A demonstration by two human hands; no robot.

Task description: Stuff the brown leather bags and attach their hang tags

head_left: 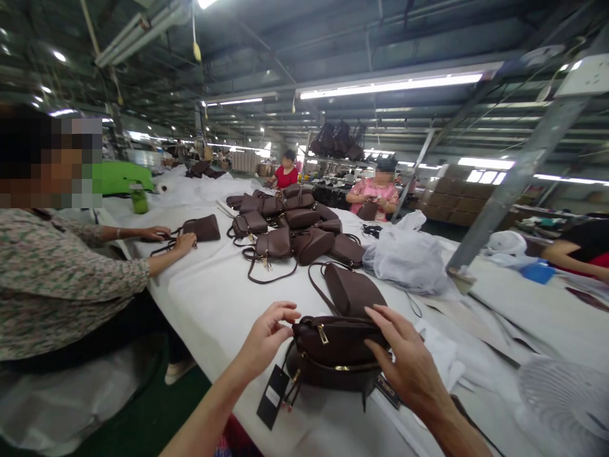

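Note:
A dark brown bag point(333, 355) with gold zippers stands at the near part of the white table, a black tag point(273, 397) hanging at its left side. My left hand point(269, 336) is at the bag's upper left corner, thumb and fingers apart. On the right, my right hand point(404, 352) lies against the upper right end, its fingers spread and the thumb toward the front. Neither hand is closed round the bag. Right behind it lies another brown bag point(354, 289) with a strap loop.
Several brown bags point(273, 244) are piled mid-table point(204, 304). Clear plastic point(399, 254) lies right of them. A person at the left handles a bag point(202, 227); two people are across the table. A white fan point(566, 393) stands near right, below a slanted metal post point(518, 158).

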